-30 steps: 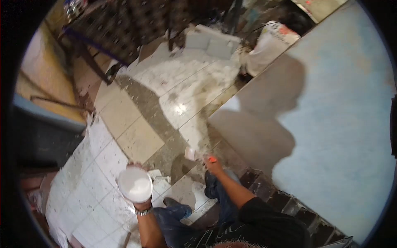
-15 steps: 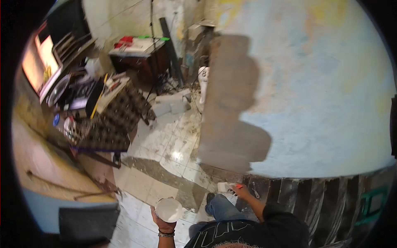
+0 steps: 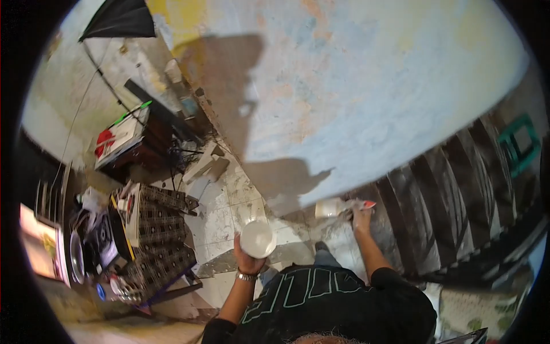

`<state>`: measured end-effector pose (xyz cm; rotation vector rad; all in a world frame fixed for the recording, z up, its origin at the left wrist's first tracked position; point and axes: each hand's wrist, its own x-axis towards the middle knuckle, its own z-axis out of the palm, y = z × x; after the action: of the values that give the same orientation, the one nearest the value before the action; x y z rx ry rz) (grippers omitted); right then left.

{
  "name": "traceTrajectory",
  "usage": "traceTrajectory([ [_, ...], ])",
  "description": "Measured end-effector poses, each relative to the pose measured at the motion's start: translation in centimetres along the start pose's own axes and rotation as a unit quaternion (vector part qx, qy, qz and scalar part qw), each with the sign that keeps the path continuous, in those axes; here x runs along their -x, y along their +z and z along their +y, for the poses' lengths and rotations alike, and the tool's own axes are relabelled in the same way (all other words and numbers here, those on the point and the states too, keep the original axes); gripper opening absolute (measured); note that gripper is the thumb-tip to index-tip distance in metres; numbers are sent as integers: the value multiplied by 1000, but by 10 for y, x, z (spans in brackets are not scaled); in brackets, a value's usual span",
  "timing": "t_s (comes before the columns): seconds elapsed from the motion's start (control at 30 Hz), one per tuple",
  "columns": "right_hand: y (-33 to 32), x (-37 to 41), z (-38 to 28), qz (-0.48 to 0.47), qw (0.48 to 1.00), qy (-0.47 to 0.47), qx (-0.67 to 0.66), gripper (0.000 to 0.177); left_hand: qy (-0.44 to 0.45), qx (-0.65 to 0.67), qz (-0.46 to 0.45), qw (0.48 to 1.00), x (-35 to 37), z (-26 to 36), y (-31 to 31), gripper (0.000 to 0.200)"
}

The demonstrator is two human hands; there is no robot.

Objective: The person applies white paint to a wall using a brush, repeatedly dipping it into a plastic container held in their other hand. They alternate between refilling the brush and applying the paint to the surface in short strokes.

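Observation:
My left hand (image 3: 247,261) is wrapped round the side of a round white tub (image 3: 258,239), held upright over the tiled floor; a pale surface shows inside it. A metal watch is on that wrist. Farther right, my right hand (image 3: 361,217) grips a wide paintbrush (image 3: 327,208) with pale bristles pointing left; its red handle end sticks out past the fingers. The bristles lie near the foot of the patchy light-blue wall (image 3: 344,97), where my shadow falls.
A dark slatted panel (image 3: 441,200) lines the right side, with a green frame (image 3: 518,144) on it. At the left, a cloth-covered table (image 3: 163,221) carries a stove (image 3: 106,241) and clutter. A small cabinet (image 3: 134,143), rubble (image 3: 209,166) and a stand with a black umbrella (image 3: 123,20) are behind.
The view has turned, so the wall now fills more of the top. My right hand with the paintbrush reaches farther out toward the wall's foot; my left hand still holds the tub.

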<state>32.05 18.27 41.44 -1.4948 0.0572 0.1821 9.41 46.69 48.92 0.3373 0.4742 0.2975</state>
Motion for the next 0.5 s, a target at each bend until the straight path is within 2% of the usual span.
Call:
traceTrajectory([
  [0.07, 11, 29, -34, 105, 985, -20, -132, 9, -76, -23, -25, 997, -23, 15, 6, 61],
  [0.13, 21, 70, -80, 129, 972, -63, -186, 14, -155, -78, -97, 980, -51, 27, 0, 66],
  [0.2, 45, 108, -129, 216, 934, -98, -268, 21, -201, -102, -103, 969, -66, 29, 23, 69],
  [0.27, 50, 137, -153, 220, 931, -140, -255, 22, -239, -124, -119, 956, -74, 22, 49, 68],
  [0.33, 54, 159, -174, 252, 925, -166, -232, 21, -263, -141, -179, 938, -86, 5, 70, 67],
  [0.37, 51, 166, -176, 262, 921, -180, -225, 20, -297, -96, -151, 938, -91, -5, 76, 66],
  [0.47, 37, 179, -184, 292, 912, -197, -210, 16, -382, -51, -246, 890, -111, -34, 84, 70],
  [0.5, 33, 178, -188, 309, 909, -193, -205, 14, -378, -107, -207, 896, -110, -44, 95, 70],
])
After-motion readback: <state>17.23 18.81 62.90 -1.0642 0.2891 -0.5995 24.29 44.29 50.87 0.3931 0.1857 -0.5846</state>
